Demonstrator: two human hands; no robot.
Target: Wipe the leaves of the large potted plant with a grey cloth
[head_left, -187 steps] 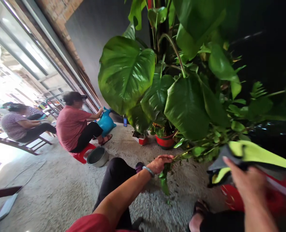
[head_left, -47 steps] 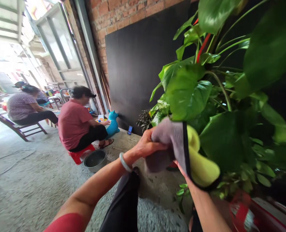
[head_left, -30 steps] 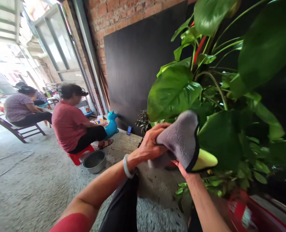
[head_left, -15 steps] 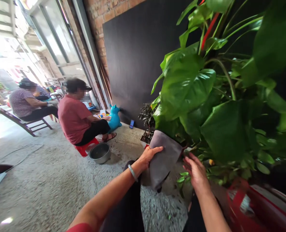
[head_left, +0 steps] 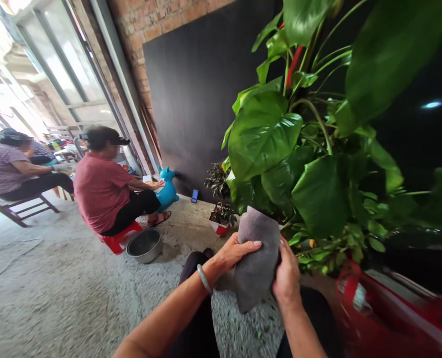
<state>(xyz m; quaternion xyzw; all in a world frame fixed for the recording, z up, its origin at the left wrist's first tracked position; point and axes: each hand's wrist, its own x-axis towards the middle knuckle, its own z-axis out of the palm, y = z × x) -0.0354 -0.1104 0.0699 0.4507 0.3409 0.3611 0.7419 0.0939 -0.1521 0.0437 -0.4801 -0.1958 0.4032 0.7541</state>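
A grey cloth (head_left: 257, 263) hangs folded between my two hands, above the floor and between my knees. My left hand (head_left: 235, 252) grips its left side, the thumb lying across the front and the fingers behind it. Along the right edge, my right hand (head_left: 287, 276) is closed on the cloth, with its fingertips hidden behind the fabric. Just beyond the cloth rise the broad green leaves of a large potted plant (head_left: 265, 132). A small plant in a red and white pot (head_left: 221, 227) stands past my left hand.
A metal basin (head_left: 144, 246) sits on the concrete floor (head_left: 94, 298) beside a person on a red stool (head_left: 121, 237). Near the black board (head_left: 206, 99) are a blue animal-shaped toy (head_left: 167, 191) and a phone (head_left: 194, 196). A red bag (head_left: 377, 303) lies at right.
My right hand has moved left from beside the plant and taken hold of the cloth's right edge. The view has shifted right, so the surroundings appear further left.
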